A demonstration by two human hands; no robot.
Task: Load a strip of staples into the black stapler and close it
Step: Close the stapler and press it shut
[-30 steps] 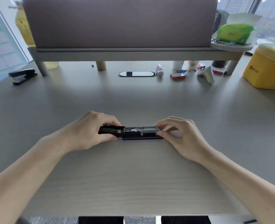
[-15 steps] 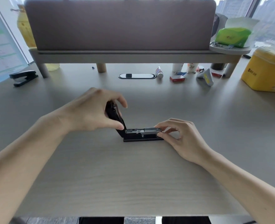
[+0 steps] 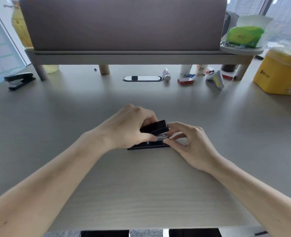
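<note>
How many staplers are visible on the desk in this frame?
2. One black stapler sits at the centre of the desk between the left hand and right hand, top cover partly raised. A second stapler lies at the far left edge.

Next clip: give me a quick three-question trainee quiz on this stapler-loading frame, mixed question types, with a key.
1. True or false: the stapler's black top cover is fully shut on the magazine.
2. Which hand holds the cover? A) left hand B) right hand
3. Fill in: the stapler's base rests on the ____.

Key: 1 false, a gap still shows above the metal magazine; 2 A; 3 desk.
</note>
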